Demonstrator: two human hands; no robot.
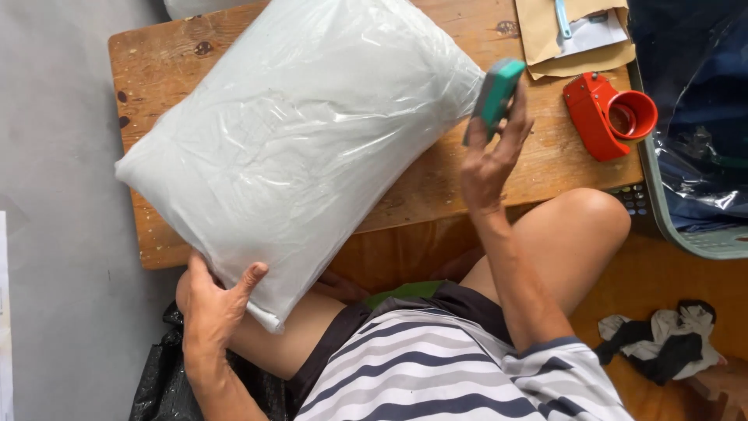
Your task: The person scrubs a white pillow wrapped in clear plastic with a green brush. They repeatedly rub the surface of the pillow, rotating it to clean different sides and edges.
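Two hands [214, 300], one parcel [296, 140], one scanner [495, 97]

A large pillow-shaped package [300, 144] in pale grey-white glossy plastic film fills the upper left and centre of the frame, lying slantwise across a wooden table [538, 168], its lower corner overhanging the table's near edge. Its film is creased and catches the light. At the top right, a flat tan paper envelope [545, 39] lies on the table, with a white paper slip [596, 35] resting on it. At the far right, dark goods wrapped in clear crinkled plastic [701, 117] sit in a pale green basket [662, 210].
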